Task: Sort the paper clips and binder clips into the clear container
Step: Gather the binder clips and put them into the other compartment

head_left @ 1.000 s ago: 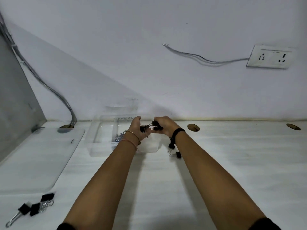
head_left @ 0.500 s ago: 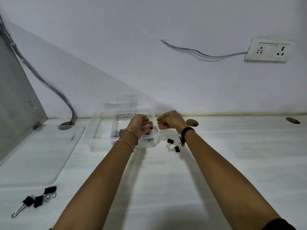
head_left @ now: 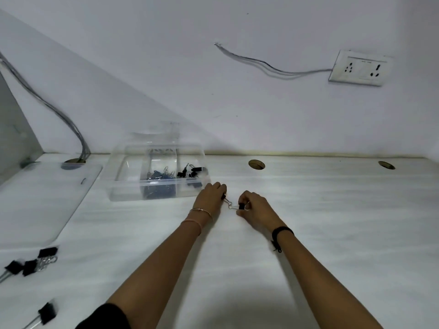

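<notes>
The clear container (head_left: 128, 197) stands on the white table toward the back. One of its compartments holds blue paper clips (head_left: 159, 175), and the one to the right holds black binder clips (head_left: 193, 172). Just right of its front corner, my left hand (head_left: 211, 195) pinches a small black binder clip (head_left: 223, 197) on the table. My right hand (head_left: 255, 206) pinches a second black binder clip (head_left: 241, 206) beside it. The wire handles of the two clips meet between my hands.
Several black binder clips (head_left: 29, 263) lie at the table's front left, another (head_left: 46, 312) nearer the edge. The clear lid (head_left: 42, 200) lies flat left of the container. Two round cable holes (head_left: 256, 164) (head_left: 386, 165) sit near the wall, and cables (head_left: 59, 119) drop at left.
Both hands came back from over the container down to the table on its right and closed on the two clips lying there. The container's contents now show.
</notes>
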